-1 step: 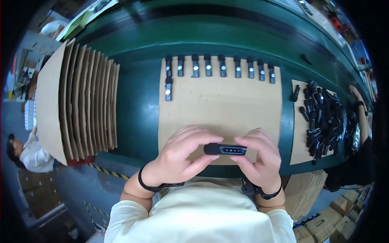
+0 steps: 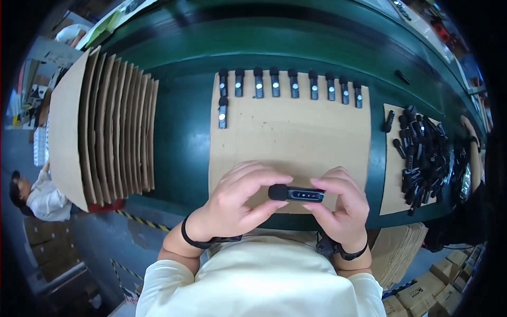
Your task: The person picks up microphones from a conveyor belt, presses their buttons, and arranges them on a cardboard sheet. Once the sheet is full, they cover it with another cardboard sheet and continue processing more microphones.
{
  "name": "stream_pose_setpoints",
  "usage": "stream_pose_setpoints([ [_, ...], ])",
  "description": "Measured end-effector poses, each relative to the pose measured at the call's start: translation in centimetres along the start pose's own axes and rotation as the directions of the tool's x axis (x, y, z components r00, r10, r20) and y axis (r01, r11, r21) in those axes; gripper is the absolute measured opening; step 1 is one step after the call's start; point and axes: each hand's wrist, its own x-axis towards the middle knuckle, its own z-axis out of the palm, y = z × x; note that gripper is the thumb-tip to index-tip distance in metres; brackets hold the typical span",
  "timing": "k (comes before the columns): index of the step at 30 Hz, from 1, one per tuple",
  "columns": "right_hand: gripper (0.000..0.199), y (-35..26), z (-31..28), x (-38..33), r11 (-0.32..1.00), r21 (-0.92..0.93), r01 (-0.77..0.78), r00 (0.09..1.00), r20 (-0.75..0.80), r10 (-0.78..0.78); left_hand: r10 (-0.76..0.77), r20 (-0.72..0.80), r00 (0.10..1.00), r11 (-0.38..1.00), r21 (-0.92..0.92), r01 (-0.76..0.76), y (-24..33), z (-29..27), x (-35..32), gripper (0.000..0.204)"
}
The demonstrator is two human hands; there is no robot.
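A small black clip-on wireless microphone [image 2: 305, 195] with a foam tip is held level between my two hands, above the near edge of a cardboard sheet [image 2: 290, 142]. At its foam end, the thumb and forefinger of my left hand [image 2: 240, 198] pinch it. My right hand [image 2: 343, 206] grips the other end between thumb and forefinger. Farther off on the sheet lies a row of similar microphones [image 2: 293, 84], foam tips pointing away from me. One more microphone [image 2: 223, 113] sits just below the row's left end.
Upright cardboard sheets [image 2: 113, 129] stand closely spaced on the green table [image 2: 182, 121] at left. A heap of black microphones [image 2: 420, 158] covers another cardboard piece at right, beside another person's arm [image 2: 474, 153]. One loose microphone [image 2: 402, 77] lies beyond it. Another person [image 2: 45, 195] is at far left.
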Motion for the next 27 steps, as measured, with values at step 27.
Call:
stream_pose_setpoints([
  [27,0.040,0.3,0.8,-0.1,0.999,0.030,0.028,0.999,0.014,-0.029,0.097,-0.067,0.993,0.995,-0.012,-0.098,-1.3,0.7,-0.9,0.031],
])
